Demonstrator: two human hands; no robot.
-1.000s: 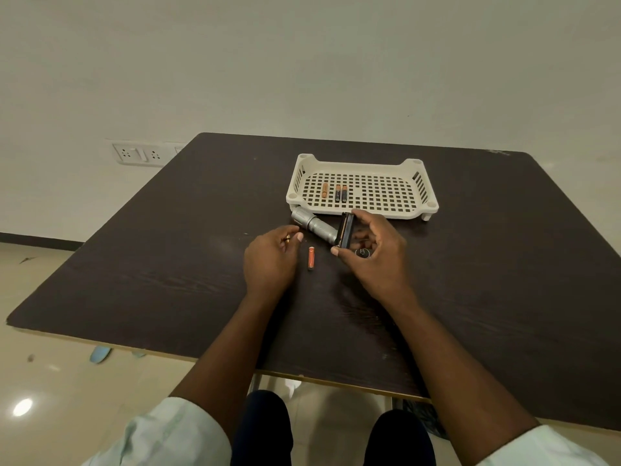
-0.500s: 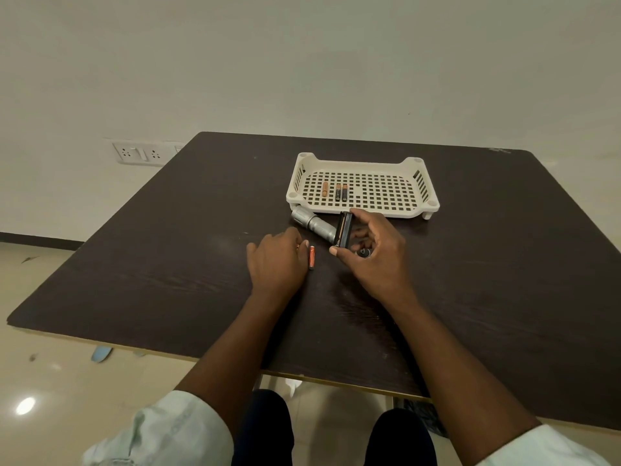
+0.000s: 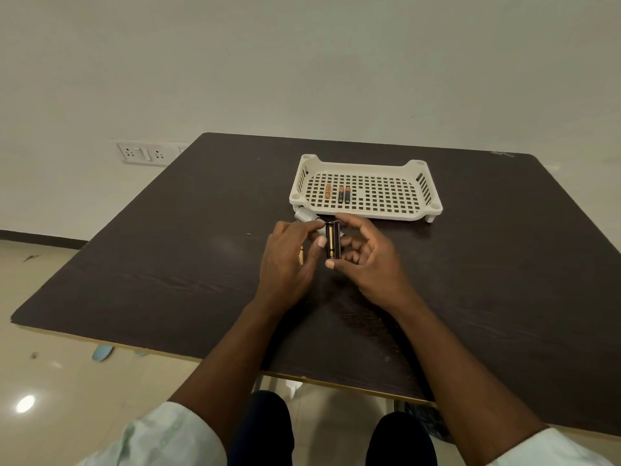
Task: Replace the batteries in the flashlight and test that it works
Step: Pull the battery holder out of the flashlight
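My right hand (image 3: 373,264) holds a black battery holder (image 3: 337,240) upright between forefinger on top and thumb below, just above the table. A gold battery (image 3: 331,239) lies in its open slot. My left hand (image 3: 289,264) has thumb and forefinger curled against the holder's left edge. The silver flashlight body (image 3: 305,216) lies behind my hands, mostly hidden. An orange battery (image 3: 301,255) lies on the table, partly covered by my left hand.
A white perforated tray (image 3: 416,213) stands just beyond my hands and holds three batteries (image 3: 340,194) at its left. The dark table (image 3: 168,264) reaches to the wall, and a wall socket (image 3: 144,153) sits at the left.
My left hand rose from beside the orange battery and came right to the holder. My right hand turned the holder so that its open slot with the gold battery faces me.
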